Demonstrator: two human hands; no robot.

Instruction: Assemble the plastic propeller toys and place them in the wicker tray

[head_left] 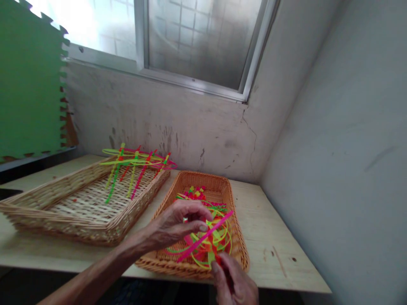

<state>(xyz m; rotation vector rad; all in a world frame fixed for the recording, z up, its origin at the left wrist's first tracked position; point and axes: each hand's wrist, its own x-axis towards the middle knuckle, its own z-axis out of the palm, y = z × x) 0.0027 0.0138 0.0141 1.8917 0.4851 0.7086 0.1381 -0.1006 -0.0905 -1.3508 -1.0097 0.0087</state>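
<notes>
Assembly looks part-done, judging by what sits where. Pale basket (110,234), on L side of worktop (263,233), has several put-together pcs (136,156): thin rings w/ twisted sticks through them, resting nr its far R corner, sticks hanging down inside. A small red bit (74,200) lies on its floor.

Orange basket (238,226), just beside it, holds the unjoined lot: heap of yellow-green rings (231,239) at nr end, green sticks (219,207) about midway, cluster of small multicolour pcs (195,194) twd far end. So plenty looks left; exact no. can't be told.

One pc in work, over orange basket's nr end: R hand (238,280) grip pinches a red stick (215,250), whose upper end meets a pink pc (222,221), prob. a ring edge-on. L hand (178,221) is at the pink pc, thumb & fingers curved; can't tell if its grip pinches or only steadies. Whether the join's complete: unclear.
</notes>
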